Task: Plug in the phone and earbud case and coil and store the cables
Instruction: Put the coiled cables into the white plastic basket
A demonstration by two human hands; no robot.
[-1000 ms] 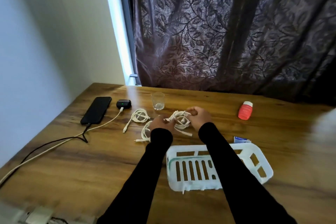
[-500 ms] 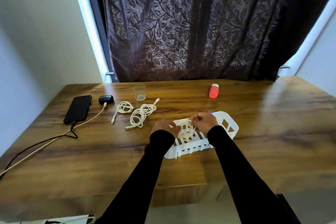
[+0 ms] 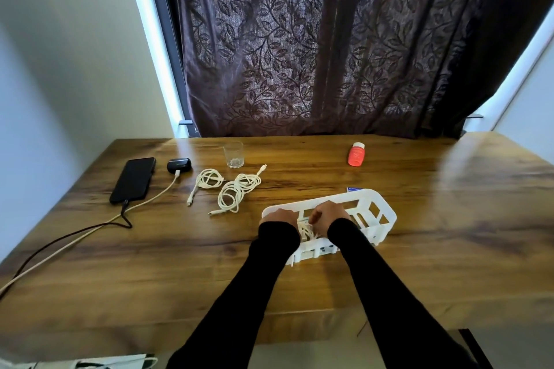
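White basket (image 3: 386, 213) holds both hands (image 3: 277, 216) (image 3: 329, 214) gripping coiled cable (image 3: 305, 231); two coils (image 3: 236, 189) beside.

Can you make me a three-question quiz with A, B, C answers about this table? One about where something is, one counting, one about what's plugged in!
1. Where is the glass?
A. Behind the loose cables
B. Inside the basket
C. On the phone

2. How many coiled cables lie loose on the table?
A. None
B. Two
C. Five

3. The phone is:
A. Plugged in
B. Unplugged
C. In the basket

Answers:
1 A, it stands beyond the coils.
2 B, two coils lie left of the basket.
3 A, a dark cable enters its near end.
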